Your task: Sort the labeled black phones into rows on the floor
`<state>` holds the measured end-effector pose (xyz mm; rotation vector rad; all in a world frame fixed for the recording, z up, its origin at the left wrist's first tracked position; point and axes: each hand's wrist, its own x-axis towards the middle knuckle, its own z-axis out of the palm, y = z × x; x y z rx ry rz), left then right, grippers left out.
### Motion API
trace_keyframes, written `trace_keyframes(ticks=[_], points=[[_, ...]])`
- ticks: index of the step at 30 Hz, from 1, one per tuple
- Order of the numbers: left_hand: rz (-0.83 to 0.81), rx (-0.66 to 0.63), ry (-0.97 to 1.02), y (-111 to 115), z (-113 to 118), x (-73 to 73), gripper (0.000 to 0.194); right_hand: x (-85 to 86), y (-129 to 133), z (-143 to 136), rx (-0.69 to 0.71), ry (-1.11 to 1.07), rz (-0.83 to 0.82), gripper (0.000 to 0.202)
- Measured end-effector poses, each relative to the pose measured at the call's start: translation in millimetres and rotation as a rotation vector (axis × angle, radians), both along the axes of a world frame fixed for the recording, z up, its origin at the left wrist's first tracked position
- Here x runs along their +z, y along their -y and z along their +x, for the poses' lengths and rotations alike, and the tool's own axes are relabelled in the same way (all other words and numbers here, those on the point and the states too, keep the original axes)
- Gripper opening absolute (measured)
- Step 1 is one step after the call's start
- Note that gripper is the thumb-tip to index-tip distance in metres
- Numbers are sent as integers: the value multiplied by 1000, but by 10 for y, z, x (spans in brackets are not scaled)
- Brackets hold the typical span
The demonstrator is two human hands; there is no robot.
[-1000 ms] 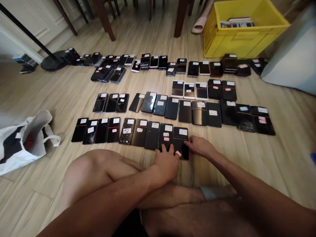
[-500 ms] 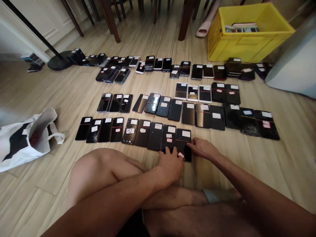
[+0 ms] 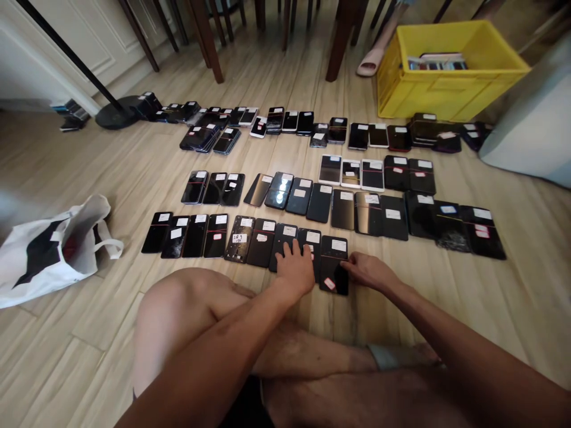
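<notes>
The left hand (image 3: 297, 267) and right hand (image 3: 370, 270) are bare, as are the forearms (image 3: 214, 351) and the legs (image 3: 178, 315) where they show. Black shorts (image 3: 247, 401) with a thin pale edge appear at the bottom. A grey cloth band (image 3: 386, 358), probably a sock though blurred, wraps one lower leg.

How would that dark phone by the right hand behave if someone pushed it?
Lying flat on the smooth-looking floor, the dark phone would probably slide rather than tip. Its slab shape suggests it's stiff. The red band across it might add some friction.
</notes>
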<state>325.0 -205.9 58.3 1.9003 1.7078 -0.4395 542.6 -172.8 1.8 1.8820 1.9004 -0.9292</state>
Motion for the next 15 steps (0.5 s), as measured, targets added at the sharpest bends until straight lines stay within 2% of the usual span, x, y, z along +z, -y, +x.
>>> trace_keyframes(ticks=[7,15], points=[[25,-41,-31,61,15,-64,78,19,-16,-7,-19,-13,-24,36],[-17,-50,-36,65,18,-25,77,-54,-30,27,-65,-81,-71,35]])
